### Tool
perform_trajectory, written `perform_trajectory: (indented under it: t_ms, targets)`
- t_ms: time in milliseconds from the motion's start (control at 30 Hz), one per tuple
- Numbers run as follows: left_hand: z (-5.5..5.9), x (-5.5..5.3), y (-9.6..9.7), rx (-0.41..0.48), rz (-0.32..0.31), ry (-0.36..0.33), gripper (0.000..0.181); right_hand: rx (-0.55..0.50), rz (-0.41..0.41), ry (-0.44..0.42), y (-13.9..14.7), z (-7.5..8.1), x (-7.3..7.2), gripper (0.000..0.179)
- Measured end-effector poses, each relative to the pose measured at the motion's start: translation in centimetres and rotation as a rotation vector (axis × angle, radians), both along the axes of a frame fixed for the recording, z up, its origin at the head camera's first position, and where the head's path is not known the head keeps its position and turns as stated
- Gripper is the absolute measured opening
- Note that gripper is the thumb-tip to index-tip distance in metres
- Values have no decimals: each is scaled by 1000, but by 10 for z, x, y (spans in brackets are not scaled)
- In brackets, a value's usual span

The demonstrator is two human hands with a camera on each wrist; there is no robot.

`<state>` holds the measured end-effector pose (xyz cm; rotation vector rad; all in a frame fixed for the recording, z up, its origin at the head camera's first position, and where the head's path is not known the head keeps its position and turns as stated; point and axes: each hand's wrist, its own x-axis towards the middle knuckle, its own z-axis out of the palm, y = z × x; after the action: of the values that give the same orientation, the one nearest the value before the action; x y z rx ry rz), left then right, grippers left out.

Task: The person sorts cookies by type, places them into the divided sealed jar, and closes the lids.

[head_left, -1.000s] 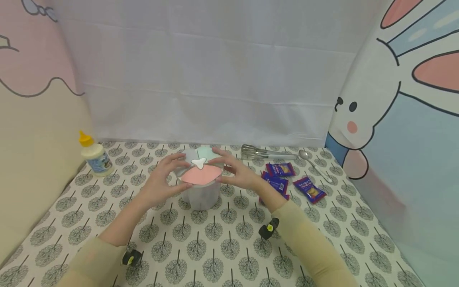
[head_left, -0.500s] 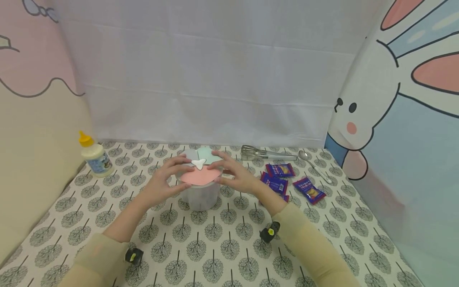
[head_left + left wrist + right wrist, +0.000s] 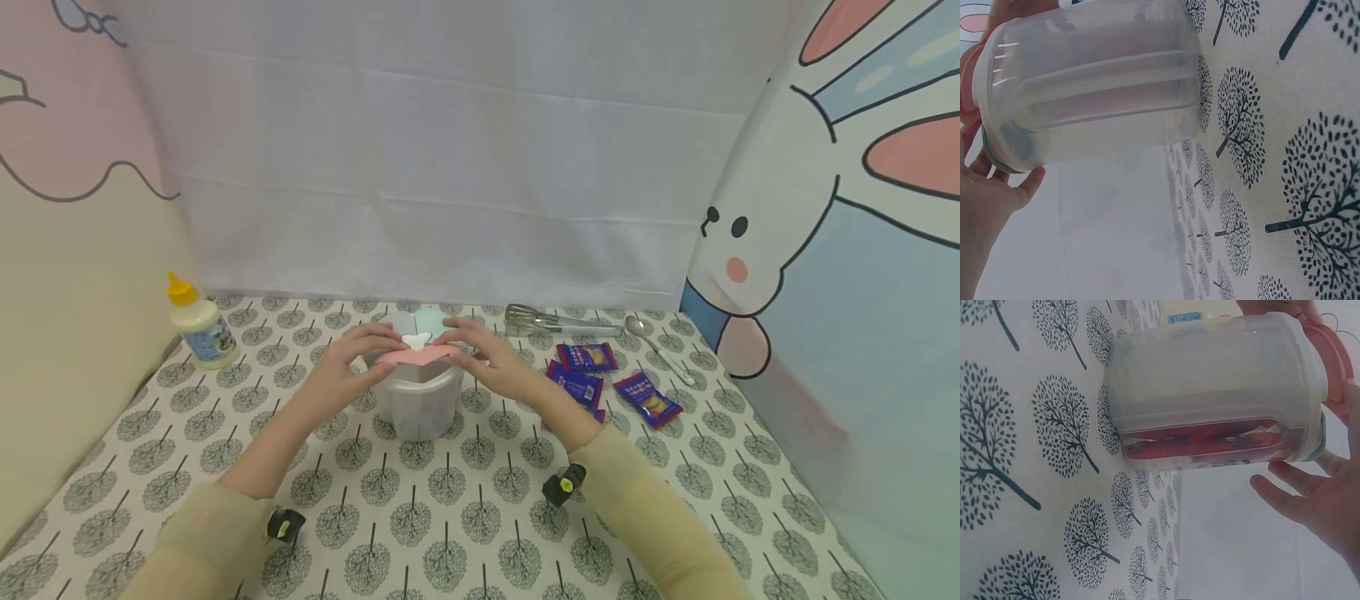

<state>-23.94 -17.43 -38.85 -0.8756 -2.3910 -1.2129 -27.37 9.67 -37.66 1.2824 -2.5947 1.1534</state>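
A clear plastic storage container (image 3: 417, 412) stands on the table between the two hands. Its lid has a pink flap (image 3: 417, 356), a grey flap (image 3: 400, 322) and a mint flap (image 3: 430, 320), with a white clover-shaped piece (image 3: 417, 341) at the centre. The pink flap is tilted up at its near edge. My left hand (image 3: 343, 367) grips the lid's left side, thumb at the pink flap's corner. From the right side, my right hand (image 3: 501, 365) grips it likewise. In the right wrist view, red packets (image 3: 1210, 439) show inside one compartment.
Several purple snack packets (image 3: 576, 385) lie right of the container. Behind them are a whisk-headed metal tool (image 3: 558, 322) and a long-handled spoon (image 3: 658, 346). A yellow-capped bottle (image 3: 206, 329) stands at the back left. Fabric walls enclose the patterned tablecloth (image 3: 420, 517).
The pink flap lay flat on the container earlier; its near edge is now raised, opening a gap beneath. Both thumbs have moved up with it.
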Motion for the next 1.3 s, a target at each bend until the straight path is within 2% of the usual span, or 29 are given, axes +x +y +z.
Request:
perform_trajectory:
  t_ms: [233, 433, 500, 600, 700, 800, 867, 967, 1100, 1300]
  targets:
    - [4, -1, 1, 8, 34, -1, 22, -26, 40, 104, 3, -2, 0, 49]
    - [10, -3, 4, -2, 102, -21, 22, -163, 134, 103, 4, 0, 3, 54]
    - [11, -4, 5, 3, 115, -22, 22, -177, 157, 114, 4, 0, 3, 55]
    - [11, -5, 5, 5, 132, -24, 25, -153, 148, 132, 4, -1, 2, 58]
    - [8, -4, 4, -7, 140, -69, 37, -123, 120, 111, 4, -2, 1, 60]
    - [3, -1, 2, -23, 116, -130, 66, -101, 91, 69, 3, -2, 0, 62]
    - [0, 1, 1, -28, 78, -142, 85, -94, 80, 45, 2, -2, 0, 63]
    - [-5, 2, 0, -50, 32, -86, 102, -85, 70, 31, 1, 0, 0, 65]
    - [-7, 2, 0, -93, 17, -3, 105, -73, 73, 18, 2, 2, 0, 66]
    - [-9, 1, 2, -102, 18, 20, 105, -42, 51, 0, 23, 9, 2, 67]
